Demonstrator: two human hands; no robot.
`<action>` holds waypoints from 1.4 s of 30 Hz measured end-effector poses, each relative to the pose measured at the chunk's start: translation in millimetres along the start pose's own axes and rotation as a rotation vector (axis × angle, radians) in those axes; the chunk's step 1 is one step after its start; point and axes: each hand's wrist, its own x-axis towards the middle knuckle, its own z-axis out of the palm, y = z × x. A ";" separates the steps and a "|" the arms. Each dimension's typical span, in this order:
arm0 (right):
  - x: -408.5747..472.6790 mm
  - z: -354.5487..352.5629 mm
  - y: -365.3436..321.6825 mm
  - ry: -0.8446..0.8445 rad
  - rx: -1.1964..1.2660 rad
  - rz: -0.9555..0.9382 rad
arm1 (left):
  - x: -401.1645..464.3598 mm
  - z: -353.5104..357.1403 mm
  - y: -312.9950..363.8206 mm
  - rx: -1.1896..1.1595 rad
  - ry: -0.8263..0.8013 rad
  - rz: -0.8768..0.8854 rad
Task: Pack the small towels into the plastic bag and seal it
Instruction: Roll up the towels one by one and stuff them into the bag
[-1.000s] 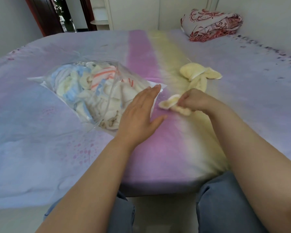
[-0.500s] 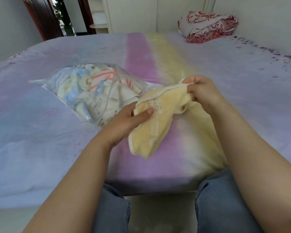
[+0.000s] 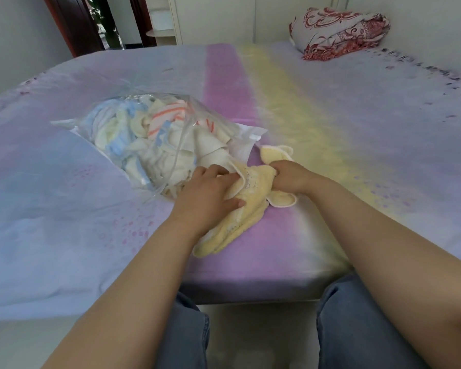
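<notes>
At the near edge of the bed, both hands are on one yellow towel [image 3: 246,209]! The left hand [image 3: 208,194] lies over its near half, fingers curled into the cloth and thumb pressed along it. The right hand [image 3: 290,177] grips the far end, fingers tucked into the bunched fabric. That towel lies crumpled on the pink stripe of the bedsheet [image 3: 383,134], its upper end right at the mouth of the clear plastic bag [image 3: 123,121]. Just left of the hands sits the bag, bulging with small towels [image 3: 144,134] in white, blue, cream and orange stripes, its mouth unsealed and facing the hands. Far back by the wall, a red-patterned folded quilt [image 3: 338,30] rests on the bed. Blue-jeaned knees [image 3: 357,328] show below the mattress edge.
</notes>
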 end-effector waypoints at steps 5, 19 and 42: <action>-29.3 2.5 -28.2 0.015 0.841 0.067 | -3.9 1.6 6.3 -0.239 -0.115 -0.079; -98.5 48.4 -48.8 0.151 1.067 -0.158 | -62.6 -6.8 4.5 -1.363 -0.299 -0.118; -25.5 83.3 -163.1 0.292 0.674 -0.125 | -100.7 24.3 -42.7 -1.030 0.706 -0.897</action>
